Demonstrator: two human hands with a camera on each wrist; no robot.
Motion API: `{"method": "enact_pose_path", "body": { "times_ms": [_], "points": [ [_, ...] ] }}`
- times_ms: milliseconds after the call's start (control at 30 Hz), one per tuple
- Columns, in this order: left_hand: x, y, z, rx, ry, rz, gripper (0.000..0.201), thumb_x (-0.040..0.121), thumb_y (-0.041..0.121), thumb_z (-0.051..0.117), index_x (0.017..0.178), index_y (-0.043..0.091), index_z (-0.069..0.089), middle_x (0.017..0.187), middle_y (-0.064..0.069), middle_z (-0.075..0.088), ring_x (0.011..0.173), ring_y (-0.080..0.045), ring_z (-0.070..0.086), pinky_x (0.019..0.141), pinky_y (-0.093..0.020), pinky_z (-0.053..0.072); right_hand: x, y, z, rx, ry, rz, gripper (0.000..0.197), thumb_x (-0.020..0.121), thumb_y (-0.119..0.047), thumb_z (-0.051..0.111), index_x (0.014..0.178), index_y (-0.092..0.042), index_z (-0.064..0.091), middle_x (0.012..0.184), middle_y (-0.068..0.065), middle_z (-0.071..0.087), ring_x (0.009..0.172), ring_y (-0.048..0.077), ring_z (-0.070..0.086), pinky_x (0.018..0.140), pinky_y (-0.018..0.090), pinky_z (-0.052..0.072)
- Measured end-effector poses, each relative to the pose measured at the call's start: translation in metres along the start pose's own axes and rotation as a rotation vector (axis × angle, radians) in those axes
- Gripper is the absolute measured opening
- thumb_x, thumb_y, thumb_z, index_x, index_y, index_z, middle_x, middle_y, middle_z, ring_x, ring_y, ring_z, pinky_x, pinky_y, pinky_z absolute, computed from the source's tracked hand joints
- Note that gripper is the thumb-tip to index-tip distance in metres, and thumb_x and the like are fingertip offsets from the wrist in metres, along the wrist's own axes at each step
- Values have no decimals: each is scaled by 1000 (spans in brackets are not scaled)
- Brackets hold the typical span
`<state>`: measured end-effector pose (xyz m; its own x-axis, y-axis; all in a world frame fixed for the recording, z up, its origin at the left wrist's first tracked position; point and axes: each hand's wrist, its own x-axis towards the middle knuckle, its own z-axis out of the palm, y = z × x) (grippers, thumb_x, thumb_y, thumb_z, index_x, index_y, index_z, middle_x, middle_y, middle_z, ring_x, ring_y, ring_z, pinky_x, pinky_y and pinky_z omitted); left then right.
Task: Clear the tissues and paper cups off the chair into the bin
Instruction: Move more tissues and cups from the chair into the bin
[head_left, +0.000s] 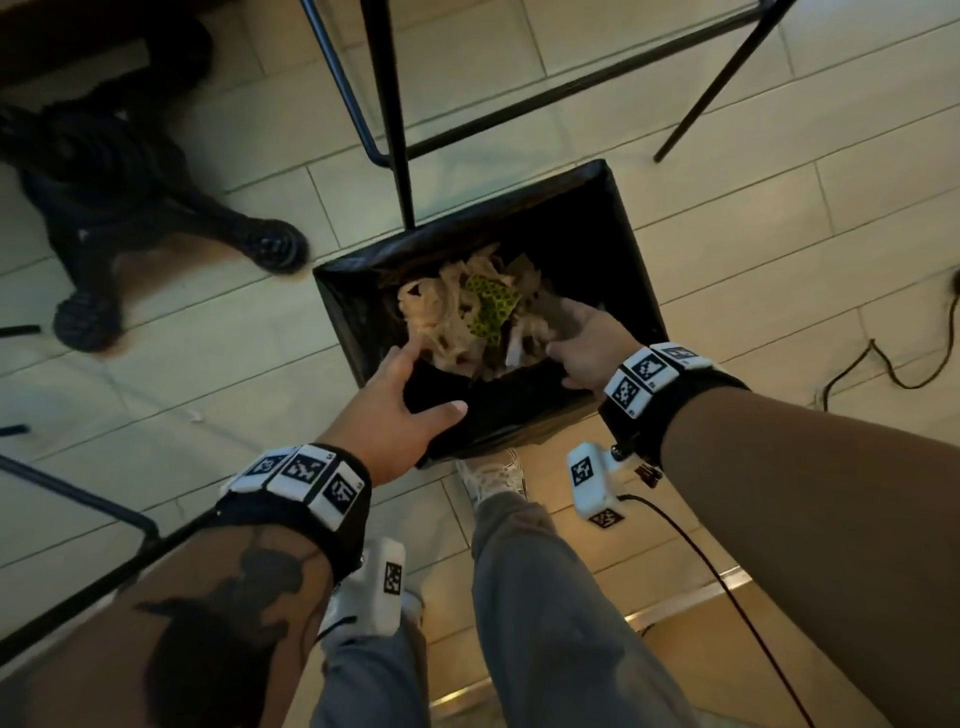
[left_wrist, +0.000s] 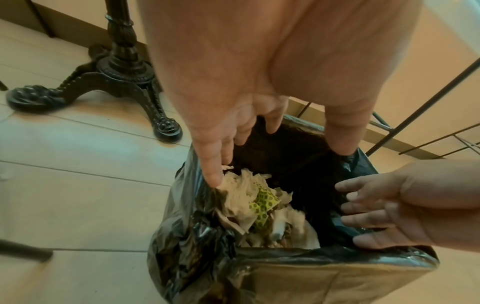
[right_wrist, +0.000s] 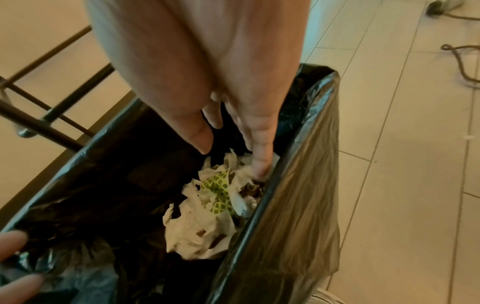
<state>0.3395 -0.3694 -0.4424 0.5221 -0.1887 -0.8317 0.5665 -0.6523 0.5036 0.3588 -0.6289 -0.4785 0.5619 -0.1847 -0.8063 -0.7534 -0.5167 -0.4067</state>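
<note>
Head view: both hands, left hand (head_left: 402, 402) and right hand (head_left: 587, 348), hang open and empty over the black-lined square bin (head_left: 631, 244). Crumpled white tissues (head_left: 441, 317) lie inside near its right edge. Dropping looks done; next, probably back to the chair.

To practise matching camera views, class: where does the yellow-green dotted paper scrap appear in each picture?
Head: the yellow-green dotted paper scrap lies mid-frame among crumpled white tissues.
Left wrist: centre, below the fingers.
Right wrist: centre, beside the right wall.
Shared landmark: the black-lined bin.
</note>
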Motion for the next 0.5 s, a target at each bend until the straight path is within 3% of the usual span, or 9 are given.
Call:
{"method": "enact_pose_path", "body": {
  "times_ms": [67, 167, 300, 400, 467, 500],
  "points": [
    [-18, -1, -5, -23, 22, -2, 91, 85, 49, 74, 154, 55, 14, 169, 8, 23, 154, -15, 24, 121, -42, 34, -9, -5, -6, -82, -19, -20, 63, 94, -13, 61, 152, -24, 40, 127, 5, 60, 119, 29, 61, 103, 45, 51],
    [-60, 6, -20, -5, 104, 19, 82, 89, 45, 71, 156, 48, 24, 163, 8, 35, 149, -11, 34, 119, -41, 39, -29, -19, -12, -152, -24, -13, 60, 91, -18, 65, 148, -23, 46, 110, 4, 61, 98, 25, 63, 93, 40, 55],
    [-149, 23, -49, -44, 202, 89, 60, 93, 42, 68, 148, 40, 45, 146, 12, 53, 134, -4, 49, 110, -38, 48, -79, -65, -13, -309, -123, -48, 43, 91, -17, 66, 133, -8, 61, 107, 8, 61, 106, 31, 65, 97, 45, 53],
    [-230, 29, -74, -20, 257, 160, 48, 95, 48, 62, 140, 44, 49, 132, 22, 53, 123, 2, 52, 107, -34, 49, -139, -122, -4, -475, -182, -187, 27, 93, -11, 64, 120, -8, 67, 117, 17, 66, 113, 35, 63, 87, 33, 49],
    [-286, 26, -92, -44, 287, 219, 43, 95, 51, 59, 137, 46, 50, 129, 27, 53, 119, 7, 51, 104, -30, 49, -183, -163, 5, -577, -203, -288, 14, 94, -15, 64, 107, -16, 68, 106, 12, 69, 100, 33, 65, 77, 28, 45],
    [-315, 22, -102, -67, 321, 257, 41, 95, 52, 59, 135, 47, 51, 128, 29, 53, 117, 8, 52, 102, -27, 49, -205, -184, 12, -600, -216, -333, 13, 93, -19, 65, 105, -20, 68, 100, 6, 70, 89, 26, 65, 74, 27, 45]
  ]
}}
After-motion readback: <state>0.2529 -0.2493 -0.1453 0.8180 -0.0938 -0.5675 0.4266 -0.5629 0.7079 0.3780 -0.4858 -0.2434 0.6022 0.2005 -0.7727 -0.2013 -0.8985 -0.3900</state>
